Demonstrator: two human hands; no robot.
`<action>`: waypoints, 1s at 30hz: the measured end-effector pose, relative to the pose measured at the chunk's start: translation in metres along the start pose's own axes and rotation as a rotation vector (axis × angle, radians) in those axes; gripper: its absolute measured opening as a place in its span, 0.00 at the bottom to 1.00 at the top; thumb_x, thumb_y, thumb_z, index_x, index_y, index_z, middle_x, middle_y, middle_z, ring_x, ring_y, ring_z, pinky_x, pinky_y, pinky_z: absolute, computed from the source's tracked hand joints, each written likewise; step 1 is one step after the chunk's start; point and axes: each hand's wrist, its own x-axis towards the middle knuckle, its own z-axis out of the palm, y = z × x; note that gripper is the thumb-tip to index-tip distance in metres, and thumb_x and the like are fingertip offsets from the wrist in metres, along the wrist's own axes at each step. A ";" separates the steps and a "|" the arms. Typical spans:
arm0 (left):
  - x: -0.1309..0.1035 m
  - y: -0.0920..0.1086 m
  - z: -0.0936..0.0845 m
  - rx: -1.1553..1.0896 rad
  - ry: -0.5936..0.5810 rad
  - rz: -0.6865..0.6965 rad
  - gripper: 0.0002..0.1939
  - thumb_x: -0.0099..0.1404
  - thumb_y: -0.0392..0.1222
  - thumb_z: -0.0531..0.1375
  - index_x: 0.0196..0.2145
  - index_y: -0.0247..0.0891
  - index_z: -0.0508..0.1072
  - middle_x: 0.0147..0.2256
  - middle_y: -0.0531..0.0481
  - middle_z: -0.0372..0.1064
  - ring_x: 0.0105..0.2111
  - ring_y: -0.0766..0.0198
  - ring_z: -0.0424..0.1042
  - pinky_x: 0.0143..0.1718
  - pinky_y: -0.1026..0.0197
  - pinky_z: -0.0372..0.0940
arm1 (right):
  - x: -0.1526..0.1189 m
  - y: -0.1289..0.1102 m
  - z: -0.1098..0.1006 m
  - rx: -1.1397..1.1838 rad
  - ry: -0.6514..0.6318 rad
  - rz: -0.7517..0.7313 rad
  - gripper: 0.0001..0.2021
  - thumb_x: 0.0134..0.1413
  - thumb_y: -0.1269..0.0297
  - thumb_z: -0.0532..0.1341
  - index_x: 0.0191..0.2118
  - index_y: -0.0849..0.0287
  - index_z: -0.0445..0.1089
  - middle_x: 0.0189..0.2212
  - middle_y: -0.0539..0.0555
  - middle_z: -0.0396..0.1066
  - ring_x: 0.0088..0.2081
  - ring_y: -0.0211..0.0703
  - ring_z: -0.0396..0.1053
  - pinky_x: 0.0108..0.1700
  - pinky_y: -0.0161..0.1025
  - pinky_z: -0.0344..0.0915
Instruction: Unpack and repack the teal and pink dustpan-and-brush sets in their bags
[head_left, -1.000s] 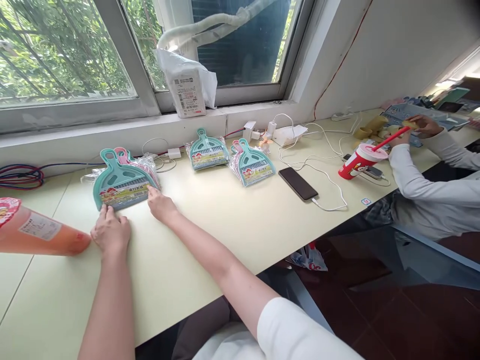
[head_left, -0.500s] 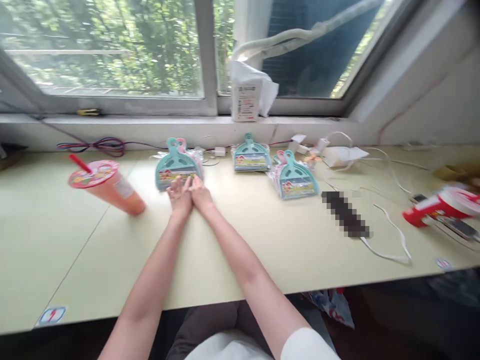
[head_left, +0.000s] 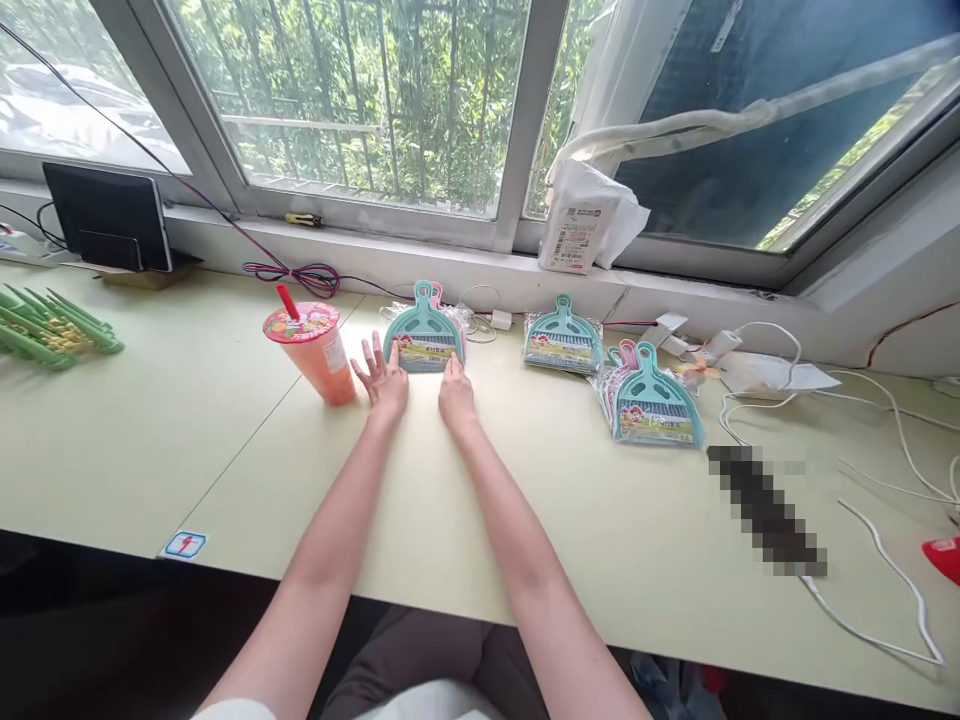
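Note:
A packaged stack of small dustpan-and-brush sets [head_left: 425, 330] lies at the back of the table, teal on top with a pink one behind. My left hand [head_left: 384, 388] is at its front left corner, fingers spread, the index finger by the edge. At the front right corner is my right hand [head_left: 456, 398], its fingers stretched forward and close together. Both hands are against or very near the stack; neither grasps it. Left of my left hand stands a tall cup of orange drink [head_left: 322, 365] with a red straw.
Farther right lie another packaged dustpan set [head_left: 563, 338] and a stack of them [head_left: 654, 400]. White cables [head_left: 892, 600] and a blurred-out dark object [head_left: 765, 510] are at right. Green spiky items [head_left: 56, 325] and a dark tablet [head_left: 111, 218] are at left. A tissue pack [head_left: 577, 222] rests on the sill.
The view has turned left, bringing the tablet and green items into sight. My hands, close together in front of the stack before, are now apart at its two front corners.

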 end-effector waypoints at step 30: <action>0.001 0.011 0.026 -0.256 -0.202 0.229 0.23 0.61 0.32 0.51 0.55 0.31 0.60 0.60 0.32 0.57 0.63 0.50 0.56 0.62 0.46 0.56 | 0.008 0.004 -0.009 -0.038 0.100 0.028 0.29 0.64 0.77 0.45 0.70 0.71 0.45 0.61 0.72 0.61 0.55 0.58 0.61 0.57 0.56 0.57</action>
